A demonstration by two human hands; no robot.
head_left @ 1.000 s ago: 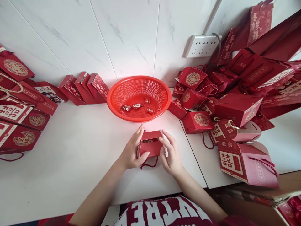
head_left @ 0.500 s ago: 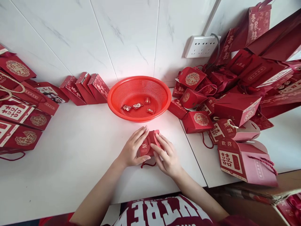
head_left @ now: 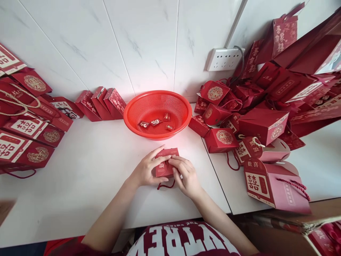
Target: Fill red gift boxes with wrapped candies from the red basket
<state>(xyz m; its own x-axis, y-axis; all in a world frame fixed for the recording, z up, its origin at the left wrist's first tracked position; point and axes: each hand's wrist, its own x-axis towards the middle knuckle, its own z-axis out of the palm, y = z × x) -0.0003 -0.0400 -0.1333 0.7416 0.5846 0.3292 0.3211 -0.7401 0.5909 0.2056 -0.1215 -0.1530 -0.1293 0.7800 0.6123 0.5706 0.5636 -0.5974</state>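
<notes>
A small red box point(head_left: 167, 171) with gold characters lies on the white table, just in front of the red plastic basket point(head_left: 128, 122). Its top looks flat, and a dark red cord shows at its near edge. My left hand point(head_left: 145, 169) grips the box from the left, thumb at the near side and fingers over the top. Bent over the right part of the top, my right hand point(head_left: 186, 176) has its fingertips pressed together near the middle; whether they pinch a flap there is too small to tell. Several wrapped candies point(head_left: 156, 122) lie in the basket.
Red gift boxes and bags point(head_left: 29, 140) are stacked at the left. Three slim red boxes point(head_left: 115, 103) lean by the wall. A large pile of red boxes point(head_left: 262, 124) fills the right side, below a white socket panel point(head_left: 224, 59). A cardboard carton point(head_left: 282, 227) stands at the lower right.
The box's raised flaps have come down, and its top is now flat. My right fingers have moved left to the middle of the top. The view has shifted slightly.
</notes>
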